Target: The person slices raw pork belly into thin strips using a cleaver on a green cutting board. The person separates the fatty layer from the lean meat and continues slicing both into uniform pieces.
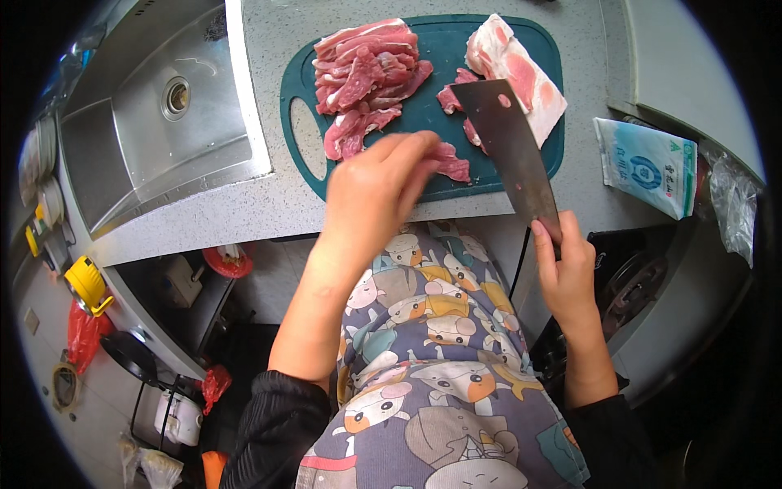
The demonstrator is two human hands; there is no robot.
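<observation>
My right hand (566, 273) grips a cleaver (513, 151) by its handle end, the broad dark blade slanting up and left over the board. A few bits of meat stick to the blade. My left hand (371, 191) is closed, slightly blurred, its fingertips on a slice of raw meat (453, 165) near the board's front edge. The green cutting board (423, 189) carries a pile of pink meat strips (366, 65) at the left. At its right lies a larger piece of meat with white fat (521, 69), partly hidden by the cleaver.
A steel sink (187, 138) is set into the speckled grey counter (277, 200) on the left. To the right are a white and teal packet (648, 167) and a clear plastic bag (733, 200). My patterned apron (448, 367) hangs close to the counter's front edge.
</observation>
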